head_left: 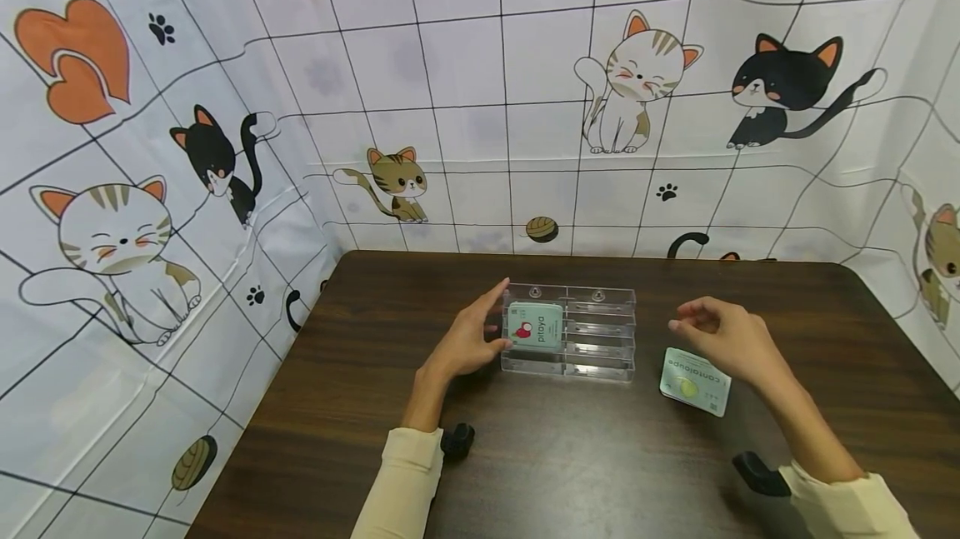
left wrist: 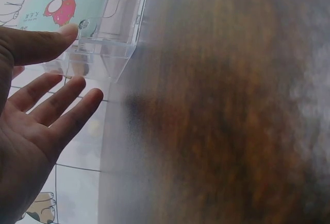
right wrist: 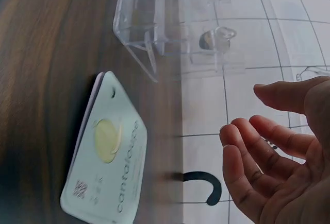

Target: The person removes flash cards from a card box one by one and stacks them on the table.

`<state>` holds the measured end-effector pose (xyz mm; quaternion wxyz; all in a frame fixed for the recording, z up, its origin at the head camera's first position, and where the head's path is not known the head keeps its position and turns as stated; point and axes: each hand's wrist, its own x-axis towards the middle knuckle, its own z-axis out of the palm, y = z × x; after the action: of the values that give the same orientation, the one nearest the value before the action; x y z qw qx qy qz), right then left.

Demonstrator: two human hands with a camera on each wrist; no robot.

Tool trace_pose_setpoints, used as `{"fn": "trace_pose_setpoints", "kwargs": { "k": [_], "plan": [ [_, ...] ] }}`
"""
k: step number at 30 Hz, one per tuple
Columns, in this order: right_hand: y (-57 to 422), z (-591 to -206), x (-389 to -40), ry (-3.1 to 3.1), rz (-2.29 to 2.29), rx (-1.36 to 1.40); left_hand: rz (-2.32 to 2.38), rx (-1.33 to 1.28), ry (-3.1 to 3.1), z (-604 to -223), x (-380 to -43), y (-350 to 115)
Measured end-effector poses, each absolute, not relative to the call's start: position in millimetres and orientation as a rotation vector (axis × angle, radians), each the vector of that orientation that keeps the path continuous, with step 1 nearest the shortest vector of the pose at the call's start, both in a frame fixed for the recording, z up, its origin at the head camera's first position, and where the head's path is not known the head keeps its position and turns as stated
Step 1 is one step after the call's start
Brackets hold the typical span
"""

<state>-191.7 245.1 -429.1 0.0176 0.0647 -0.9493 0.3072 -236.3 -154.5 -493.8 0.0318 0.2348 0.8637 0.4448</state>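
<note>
Probably the main risk is the cantaloupe card stack (head_left: pixel 693 381) splitting: it looks loose and layered, so a pinch on just the top card could leave the rest behind or fan them over the desk (head_left: pixel 570 456). Clear plastic card rack (head_left: pixel 600 318) might also skid if pushed, as the desktop looks smooth and the left hand (head_left: pixel 467 343) seems only lightly braced. Left thumb could nudge the pitaya card (head_left: pixel 536 326) too; can't tell whether its tip meets card or rack.

Cantaloupe stack lies flat, right of the rack and toward the desk's right edge, just on the near side of the right hand (head_left: pixel 731 339) and apart from its fingertips. Right hand: nothing held, fingers loosely bent, thumb apart. Left hand: thumb and fingers spread at the rack's left side. Rack sits near the desk's far edge, pitaya card in its left column.
</note>
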Motion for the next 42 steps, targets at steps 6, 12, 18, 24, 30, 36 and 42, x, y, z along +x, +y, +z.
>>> {"fn": "trace_pose_setpoints", "kwargs": {
  "k": [6,12,18,24,30,36,42],
  "plan": [
    [231,-419,-194,-2.907,1.000,0.252,1.374,0.710,2.654,-494,-236,-155],
    [213,-412,-194,-2.888,1.082,0.311,1.369,0.705,2.651,-494,-237,-155],
    [199,-409,-196,-2.877,1.151,0.358,1.358,0.705,2.655,-494,-237,-155],
    [186,-409,-200,-2.895,1.214,0.411,1.357,0.702,2.658,-493,-237,-155],
    [172,-409,-204,-2.905,1.306,0.447,1.365,0.708,2.647,-493,-237,-155],
    [155,-413,-209,-2.905,1.394,0.452,1.360,0.709,2.650,-492,-237,-155],
    [139,-420,-212,-2.897,1.490,0.437,1.366,0.700,2.636,-491,-237,-155]
  ]
}}
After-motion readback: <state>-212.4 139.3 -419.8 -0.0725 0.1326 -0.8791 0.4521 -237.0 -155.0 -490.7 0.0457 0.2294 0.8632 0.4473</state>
